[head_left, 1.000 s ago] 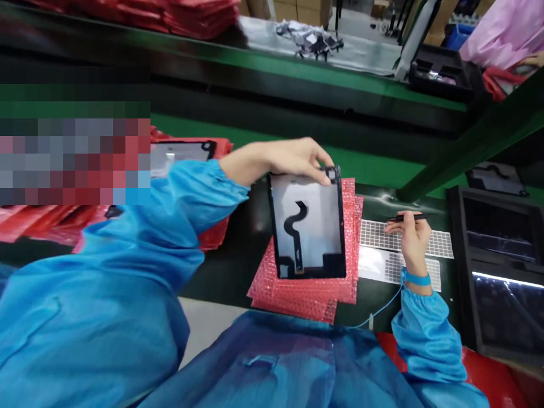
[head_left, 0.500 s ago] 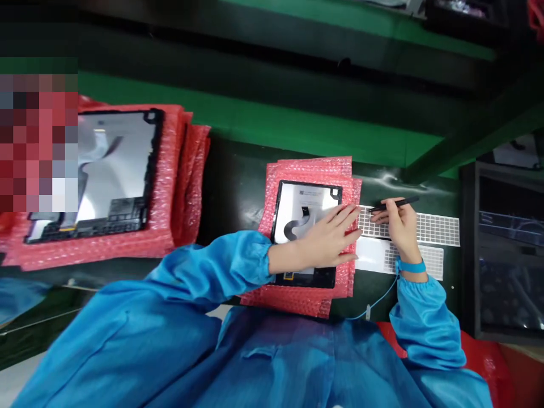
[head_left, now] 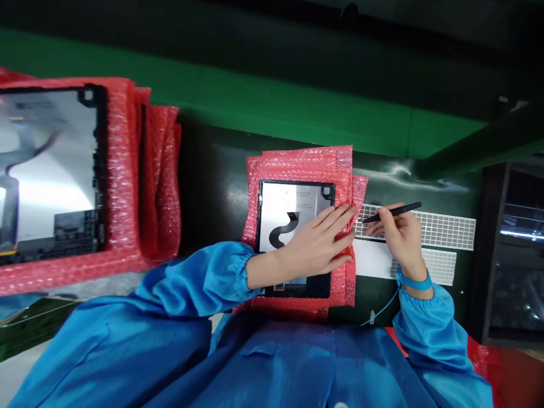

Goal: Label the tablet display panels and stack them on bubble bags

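My left hand lies flat with its fingers stretched out, across the right part of a tablet screen panel and the pink bubble wrap under it. A black ribbon cable curves over the panel's silver back. Black tweezers are pinched in my right hand, tip pointing left at the grid-marked sticker sheet. Below that sheet lies a second, partly white sheet, partly covered by my right wrist. A blue wrist strap with a cord circles that wrist.
At left stands a stack of pink bubble wrap with a larger screen panel on top. A dark framed box borders the right side. A green beam slants over the back right of the dark table.
The view has shifted, so the left stack sits further left. My right hand's tweezers have moved slightly and their tip is now close to the sheet's left end. My left hand stays on the panel.
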`<act>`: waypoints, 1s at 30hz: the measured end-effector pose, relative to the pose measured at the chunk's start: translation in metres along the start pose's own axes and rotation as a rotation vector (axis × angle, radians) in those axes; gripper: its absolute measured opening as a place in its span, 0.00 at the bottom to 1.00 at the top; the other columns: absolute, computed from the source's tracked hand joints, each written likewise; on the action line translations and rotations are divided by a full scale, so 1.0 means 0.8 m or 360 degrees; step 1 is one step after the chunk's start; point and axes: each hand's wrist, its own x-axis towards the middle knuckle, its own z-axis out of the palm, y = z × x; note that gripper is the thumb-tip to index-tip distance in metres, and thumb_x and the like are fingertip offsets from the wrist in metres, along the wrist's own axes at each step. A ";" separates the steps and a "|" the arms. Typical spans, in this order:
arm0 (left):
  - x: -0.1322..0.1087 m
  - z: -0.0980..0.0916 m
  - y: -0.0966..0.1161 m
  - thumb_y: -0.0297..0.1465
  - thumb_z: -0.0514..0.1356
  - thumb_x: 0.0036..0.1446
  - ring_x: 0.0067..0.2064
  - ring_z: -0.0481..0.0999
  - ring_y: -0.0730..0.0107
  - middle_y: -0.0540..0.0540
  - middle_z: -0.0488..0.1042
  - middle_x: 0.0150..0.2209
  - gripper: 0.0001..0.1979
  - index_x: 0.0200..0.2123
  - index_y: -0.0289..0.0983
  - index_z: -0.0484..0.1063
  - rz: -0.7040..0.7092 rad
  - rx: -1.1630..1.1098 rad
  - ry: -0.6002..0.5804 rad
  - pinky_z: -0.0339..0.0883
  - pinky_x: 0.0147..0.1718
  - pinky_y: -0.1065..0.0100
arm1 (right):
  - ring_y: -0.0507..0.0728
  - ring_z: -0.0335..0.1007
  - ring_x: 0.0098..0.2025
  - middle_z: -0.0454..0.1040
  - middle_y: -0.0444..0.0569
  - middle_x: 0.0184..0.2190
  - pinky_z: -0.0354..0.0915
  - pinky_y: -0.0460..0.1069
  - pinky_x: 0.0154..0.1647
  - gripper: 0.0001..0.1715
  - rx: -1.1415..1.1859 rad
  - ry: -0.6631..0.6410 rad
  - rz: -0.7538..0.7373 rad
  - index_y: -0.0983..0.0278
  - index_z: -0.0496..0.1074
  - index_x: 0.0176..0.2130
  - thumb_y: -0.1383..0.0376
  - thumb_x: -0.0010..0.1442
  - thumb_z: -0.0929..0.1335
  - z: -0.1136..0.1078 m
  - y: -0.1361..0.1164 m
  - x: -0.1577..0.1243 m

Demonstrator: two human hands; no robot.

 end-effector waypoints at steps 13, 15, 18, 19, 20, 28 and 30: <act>0.000 -0.002 0.004 0.41 0.62 0.71 0.79 0.54 0.41 0.23 0.57 0.76 0.25 0.61 0.28 0.74 -0.0096 -0.0079 0.0002 0.56 0.75 0.43 | 0.56 0.81 0.24 0.83 0.44 0.27 0.78 0.49 0.25 0.17 -0.0160 0.0022 -0.0027 0.60 0.77 0.43 0.49 0.70 0.73 0.006 0.013 -0.010; 0.001 -0.002 0.004 0.41 0.61 0.71 0.79 0.54 0.40 0.22 0.57 0.75 0.25 0.61 0.27 0.74 -0.0085 -0.0060 0.0003 0.56 0.75 0.43 | 0.56 0.82 0.24 0.83 0.44 0.27 0.77 0.49 0.25 0.17 -0.0176 0.0020 -0.0035 0.60 0.77 0.43 0.49 0.70 0.74 0.007 0.013 -0.009; 0.002 -0.001 0.003 0.41 0.62 0.71 0.78 0.56 0.37 0.20 0.58 0.75 0.25 0.60 0.25 0.75 -0.0061 -0.0029 0.0005 0.56 0.75 0.43 | 0.56 0.81 0.24 0.82 0.44 0.26 0.76 0.48 0.24 0.18 -0.0185 0.0010 -0.0023 0.60 0.77 0.42 0.48 0.70 0.73 0.009 0.010 -0.007; 0.002 -0.002 0.003 0.41 0.62 0.71 0.78 0.56 0.37 0.20 0.58 0.75 0.25 0.59 0.25 0.75 -0.0056 -0.0031 0.0001 0.56 0.75 0.43 | 0.56 0.81 0.23 0.82 0.44 0.26 0.76 0.48 0.23 0.19 -0.0167 0.0013 -0.0011 0.60 0.77 0.42 0.47 0.69 0.73 0.010 0.009 -0.006; 0.002 -0.002 0.003 0.41 0.62 0.71 0.78 0.56 0.38 0.20 0.58 0.75 0.25 0.59 0.26 0.75 -0.0059 -0.0037 -0.0001 0.55 0.76 0.43 | 0.55 0.80 0.22 0.81 0.44 0.25 0.75 0.48 0.22 0.20 -0.0139 0.0022 0.0003 0.60 0.76 0.41 0.46 0.69 0.73 0.010 0.007 -0.005; 0.005 -0.001 0.003 0.42 0.61 0.71 0.78 0.57 0.39 0.22 0.59 0.75 0.24 0.59 0.27 0.76 -0.0061 0.0015 -0.0022 0.55 0.75 0.43 | 0.55 0.76 0.19 0.79 0.42 0.22 0.72 0.48 0.18 0.23 -0.0006 0.0108 0.0000 0.58 0.74 0.39 0.42 0.68 0.73 0.006 0.000 0.002; 0.006 0.001 0.003 0.42 0.62 0.71 0.77 0.58 0.37 0.21 0.59 0.74 0.25 0.58 0.26 0.76 -0.0051 0.0053 -0.0008 0.55 0.75 0.43 | 0.55 0.78 0.20 0.80 0.43 0.22 0.74 0.48 0.20 0.21 -0.0058 0.0068 -0.0022 0.59 0.75 0.40 0.44 0.68 0.73 0.006 0.004 0.001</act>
